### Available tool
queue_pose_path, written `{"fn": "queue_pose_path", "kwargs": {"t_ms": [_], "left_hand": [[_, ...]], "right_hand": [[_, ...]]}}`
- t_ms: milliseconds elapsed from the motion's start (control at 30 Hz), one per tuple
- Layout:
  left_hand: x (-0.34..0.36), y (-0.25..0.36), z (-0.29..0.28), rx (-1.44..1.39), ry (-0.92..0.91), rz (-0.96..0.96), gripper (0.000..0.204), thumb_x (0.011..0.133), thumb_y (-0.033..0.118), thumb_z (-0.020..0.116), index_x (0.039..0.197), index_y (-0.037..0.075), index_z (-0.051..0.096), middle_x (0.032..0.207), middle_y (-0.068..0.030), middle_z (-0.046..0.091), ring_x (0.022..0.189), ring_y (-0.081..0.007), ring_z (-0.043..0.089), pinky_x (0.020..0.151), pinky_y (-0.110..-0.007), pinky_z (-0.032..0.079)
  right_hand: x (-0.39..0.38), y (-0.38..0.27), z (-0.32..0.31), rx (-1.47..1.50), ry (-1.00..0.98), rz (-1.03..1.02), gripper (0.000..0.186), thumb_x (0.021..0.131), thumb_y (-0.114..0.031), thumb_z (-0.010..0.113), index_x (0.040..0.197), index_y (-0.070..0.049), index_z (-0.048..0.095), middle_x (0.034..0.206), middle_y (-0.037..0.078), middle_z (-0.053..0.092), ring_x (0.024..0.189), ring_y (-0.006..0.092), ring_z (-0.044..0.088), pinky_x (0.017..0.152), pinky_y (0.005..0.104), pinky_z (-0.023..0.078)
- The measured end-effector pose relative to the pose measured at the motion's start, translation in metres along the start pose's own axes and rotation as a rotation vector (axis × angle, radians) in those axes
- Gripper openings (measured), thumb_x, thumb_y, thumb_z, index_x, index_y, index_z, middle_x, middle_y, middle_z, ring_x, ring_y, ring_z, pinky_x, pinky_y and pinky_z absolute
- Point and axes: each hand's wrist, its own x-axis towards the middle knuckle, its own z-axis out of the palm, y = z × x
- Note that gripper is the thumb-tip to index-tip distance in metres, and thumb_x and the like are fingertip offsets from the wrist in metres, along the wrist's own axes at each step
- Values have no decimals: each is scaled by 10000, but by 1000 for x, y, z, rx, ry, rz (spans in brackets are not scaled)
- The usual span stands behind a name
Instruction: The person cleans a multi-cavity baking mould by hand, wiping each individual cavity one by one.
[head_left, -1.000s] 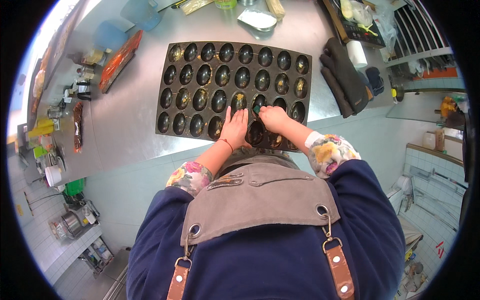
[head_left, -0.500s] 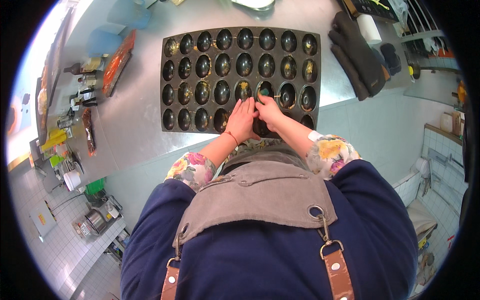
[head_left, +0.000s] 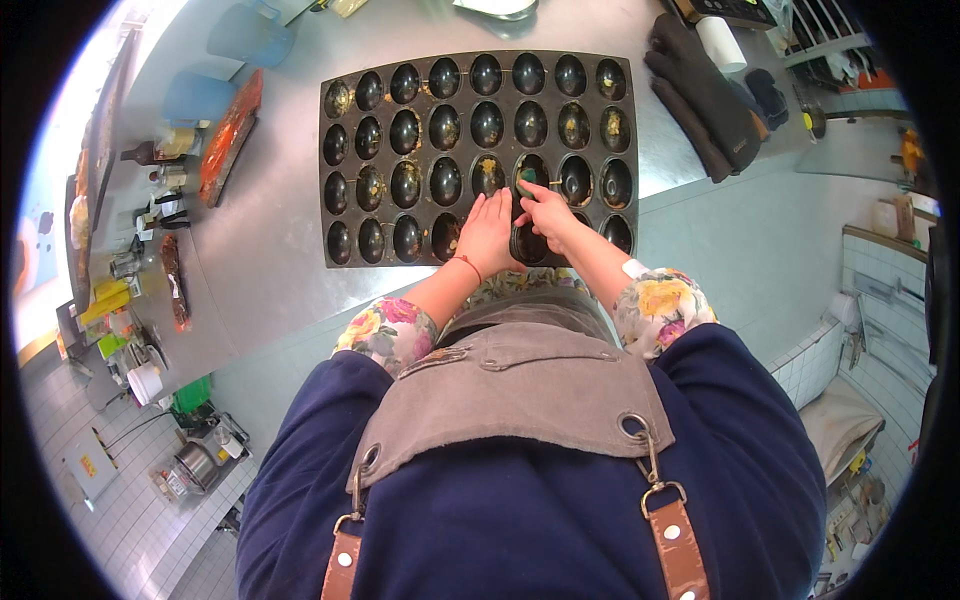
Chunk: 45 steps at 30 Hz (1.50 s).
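The left hand (head_left: 488, 235) lies over a dark tray (head_left: 465, 102) of oval cups (head_left: 444, 185) on a metal counter (head_left: 270, 230) – some speckled with yellowish crumbs (head_left: 489, 163) – while the right hand (head_left: 548, 215) holds a small green piece (head_left: 526, 178) in one cup.

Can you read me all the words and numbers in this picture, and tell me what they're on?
There are none I can read clearly.
Dark padded cloth: a small pale mark, too small to read.
White panel at lower left: a yellow-orange patch, too blurred to read.
Dark pan under the hands: no writing shows.
Small green thing in the right hand: no writing shows.
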Motion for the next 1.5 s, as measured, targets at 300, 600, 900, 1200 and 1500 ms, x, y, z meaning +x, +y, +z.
{"fn": "queue_pose_path", "kwargs": {"t_ms": [300,600,900,1200,1500], "left_hand": [[0,-4,0,18,-6,6,1349,477,493,943,1493,-77,263,1525,-219,384,1423,-304,382,1234,-426,232],[-3,-5,-1,13,-4,-9,1330,494,512,936,1506,-33,266,1514,-207,402,1436,-298,366,1238,-435,223],[-3,-4,-3,22,-12,-16,1318,501,502,938,1501,-39,272,1533,-210,382,1444,-296,355,1241,-437,213],[-1,0,-3,93,-35,-36,1393,485,554,925,1516,-63,219,1515,-199,401,1433,-284,375,1236,-426,213],[-6,-2,-5,125,-19,-49,1406,491,593,908,1530,-45,209,1507,-180,422,1432,-263,385,1240,-459,158]], "right_hand": [[24,-3,25,201,165,-91,503,1031,-139,490,1520,-86,384,1262,73,557,661,116,544,512,294,427],[13,-11,41,-34,273,-249,502,1032,-131,460,1521,-50,381,1593,109,289,1437,288,347,1148,339,333],[14,-19,41,276,169,-34,518,1051,-144,440,1555,-89,332,1475,92,477,1189,221,541,948,329,467],[13,-12,14,-111,161,-2,470,972,-140,522,1441,-118,535,942,95,717,746,208,657,650,346,525],[4,-41,-34,-2113,-200,-751,184,850,-251,659,985,-185,764,1160,30,648,1066,253,639,802,406,521]]}}
